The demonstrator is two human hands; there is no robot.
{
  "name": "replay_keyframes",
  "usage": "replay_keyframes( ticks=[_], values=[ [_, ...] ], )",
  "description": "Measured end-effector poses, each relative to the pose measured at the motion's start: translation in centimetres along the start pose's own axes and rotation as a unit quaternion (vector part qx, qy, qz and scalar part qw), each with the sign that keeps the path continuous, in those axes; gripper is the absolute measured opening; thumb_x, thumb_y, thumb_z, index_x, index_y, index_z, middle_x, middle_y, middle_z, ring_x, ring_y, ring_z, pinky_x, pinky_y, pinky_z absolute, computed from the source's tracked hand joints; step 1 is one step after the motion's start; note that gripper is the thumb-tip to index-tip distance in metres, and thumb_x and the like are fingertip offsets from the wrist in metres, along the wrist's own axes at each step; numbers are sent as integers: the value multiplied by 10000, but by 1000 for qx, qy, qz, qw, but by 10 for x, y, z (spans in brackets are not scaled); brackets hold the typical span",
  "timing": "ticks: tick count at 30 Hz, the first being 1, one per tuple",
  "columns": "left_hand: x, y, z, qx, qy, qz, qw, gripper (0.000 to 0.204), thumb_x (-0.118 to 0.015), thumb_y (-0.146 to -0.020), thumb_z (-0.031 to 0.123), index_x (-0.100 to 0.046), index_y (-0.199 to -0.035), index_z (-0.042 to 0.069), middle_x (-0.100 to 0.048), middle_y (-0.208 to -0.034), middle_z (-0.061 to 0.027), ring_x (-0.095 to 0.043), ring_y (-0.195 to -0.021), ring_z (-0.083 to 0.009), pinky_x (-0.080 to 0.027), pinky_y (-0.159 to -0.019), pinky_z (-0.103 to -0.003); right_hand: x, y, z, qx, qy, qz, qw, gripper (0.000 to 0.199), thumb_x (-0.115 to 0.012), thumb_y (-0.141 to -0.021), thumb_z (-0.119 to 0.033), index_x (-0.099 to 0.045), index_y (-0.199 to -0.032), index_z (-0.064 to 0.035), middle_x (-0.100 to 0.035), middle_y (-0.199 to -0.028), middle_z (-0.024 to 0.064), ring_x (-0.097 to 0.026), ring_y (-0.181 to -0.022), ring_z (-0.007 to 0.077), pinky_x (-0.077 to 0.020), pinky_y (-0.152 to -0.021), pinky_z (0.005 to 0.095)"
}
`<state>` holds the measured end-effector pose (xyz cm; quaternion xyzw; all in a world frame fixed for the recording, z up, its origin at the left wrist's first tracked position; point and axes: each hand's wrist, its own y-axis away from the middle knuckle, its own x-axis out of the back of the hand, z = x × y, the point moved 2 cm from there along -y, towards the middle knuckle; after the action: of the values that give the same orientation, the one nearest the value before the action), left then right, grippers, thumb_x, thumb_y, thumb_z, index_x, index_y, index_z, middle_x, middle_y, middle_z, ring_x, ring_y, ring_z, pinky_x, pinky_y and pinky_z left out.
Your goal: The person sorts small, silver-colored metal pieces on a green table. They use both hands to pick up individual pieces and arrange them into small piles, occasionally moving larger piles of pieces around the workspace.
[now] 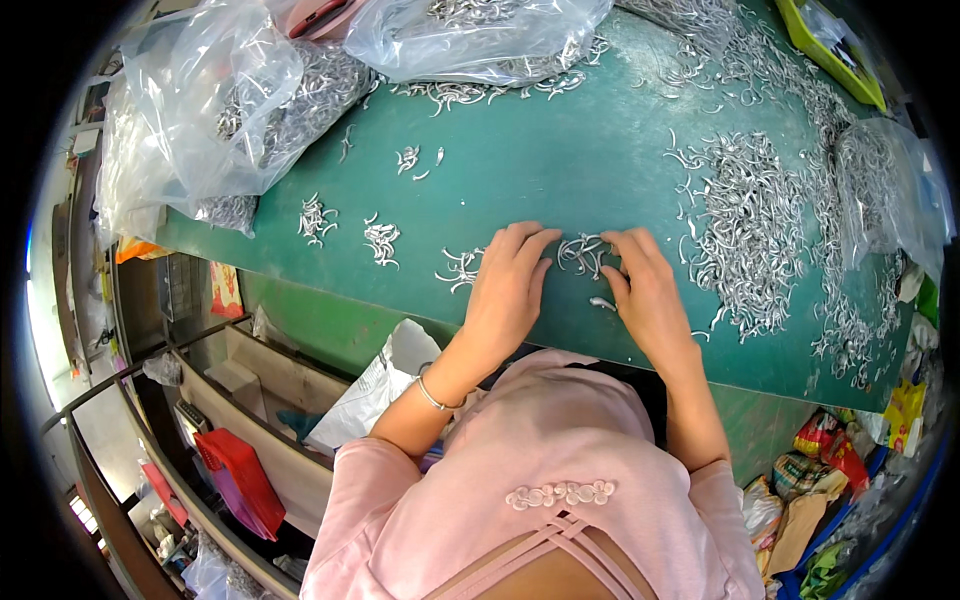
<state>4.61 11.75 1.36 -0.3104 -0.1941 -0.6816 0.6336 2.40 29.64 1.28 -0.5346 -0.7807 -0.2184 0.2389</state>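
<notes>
My left hand lies flat on the green tabletop, fingers together, its tips beside a small cluster of silver metal hooks. My right hand rests on the other side of that cluster, fingers touching the hooks. One loose hook lies between my two hands near the table's front edge. Neither hand visibly grips anything. A thin bracelet sits on my left wrist.
A big heap of silver hooks spreads to the right. Small hook clusters dot the left of the table. Clear plastic bags of hooks stand at the back left and back centre. Shelves with a red bag are below left.
</notes>
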Motion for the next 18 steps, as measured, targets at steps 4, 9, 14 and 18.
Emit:
replay_keyframes(
  ticks=[4, 9, 14, 18],
  values=[
    [11, 10, -5, 8, 5, 12, 1000, 349, -588, -826, -69, -579, -1169, -4, -548, -1133, -166, -539, -1029, -363, -449, -883, -419, 1, -9, 1, 22, 27, 0, 999, 335, -625, -813, 52, -552, -1139, 18, -525, -1034, 190, -572, -929, 418, -482, -768, 471],
    [40, 21, -12, 52, 13, 98, 994, 339, -574, -819, -137, -643, -1107, 29, -617, -1064, -130, -616, -841, -243, -505, -741, -309, -9, -14, -7, 32, 69, -7, 997, 295, -624, -825, 13, -557, -1112, 4, -529, -1012, 172, -587, -896, 399, -497, -731, 465],
    [63, 40, -33, 112, 3, 137, 984, 312, -562, -836, -113, -624, -1113, 16, -593, -1083, -174, -602, -950, -348, -486, -828, -365, -34, -15, -25, 59, 150, 17, 987, 262, -608, -843, -27, -556, -1098, -4, -543, -1000, 158, -612, -887, 356, -530, -722, 438],
    [60, 47, -26, 126, 20, 133, 983, 306, -569, -834, -104, -619, -1115, 7, -586, -1084, -168, -585, -963, -336, -474, -855, -369, -62, -16, -40, 64, 131, -14, 989, 265, -607, -840, -25, -551, -1097, 9, -548, -1000, 171, -618, -897, 354, -536, -738, 437]
  ],
)
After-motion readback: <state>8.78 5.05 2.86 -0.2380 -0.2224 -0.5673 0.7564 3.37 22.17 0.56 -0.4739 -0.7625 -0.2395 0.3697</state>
